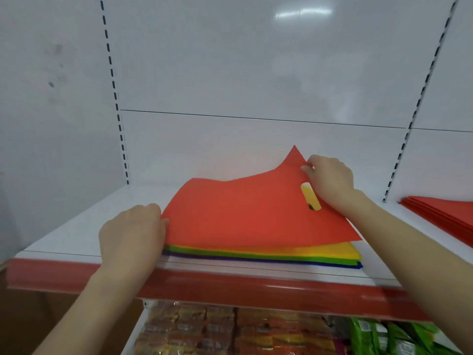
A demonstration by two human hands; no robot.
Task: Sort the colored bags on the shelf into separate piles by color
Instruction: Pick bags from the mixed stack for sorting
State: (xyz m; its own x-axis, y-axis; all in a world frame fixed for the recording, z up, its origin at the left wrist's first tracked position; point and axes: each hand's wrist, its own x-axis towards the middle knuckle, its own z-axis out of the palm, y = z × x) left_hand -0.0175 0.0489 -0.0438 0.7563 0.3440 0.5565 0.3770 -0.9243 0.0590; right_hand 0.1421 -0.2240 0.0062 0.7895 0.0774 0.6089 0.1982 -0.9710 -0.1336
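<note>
Red bag (243,213): far-right corner lifted, pinched by right hand (330,178); left hand (133,231) grips left edge; shelf (76,226) surface shows leftward.

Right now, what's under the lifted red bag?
Under the red bag: yellow bag on top, green bag below it, blue bag lowest, only front edges showing. The rest is covered, so counts are unclear.

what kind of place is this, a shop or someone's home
Most likely a shop aisle. It has a white metal shelf hung between slotted uprights, a red strip along the shelf's front edge like a price rail, and packaged goods stacked in rows on the level below.
</note>
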